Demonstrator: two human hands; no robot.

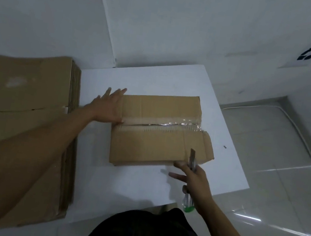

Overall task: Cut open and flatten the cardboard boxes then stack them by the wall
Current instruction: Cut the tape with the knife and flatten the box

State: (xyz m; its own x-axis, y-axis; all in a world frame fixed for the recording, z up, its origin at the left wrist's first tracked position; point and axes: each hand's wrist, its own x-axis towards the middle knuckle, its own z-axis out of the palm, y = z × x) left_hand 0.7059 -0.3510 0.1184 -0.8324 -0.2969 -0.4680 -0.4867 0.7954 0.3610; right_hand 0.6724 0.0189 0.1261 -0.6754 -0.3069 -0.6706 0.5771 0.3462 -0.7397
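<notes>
Dim, bluish indoor light; glare streaks the glossy floor (275, 222); wide-angle distortion bends the edges, and detail is soft throughout.

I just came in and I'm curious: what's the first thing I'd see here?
A brown box sits in the middle of the white table, with shiny tape along its top seam. The left hand lies flat on its left edge, and the right hand holds a knife at its near right corner. A pile of flat cardboard lies to the left.
</notes>
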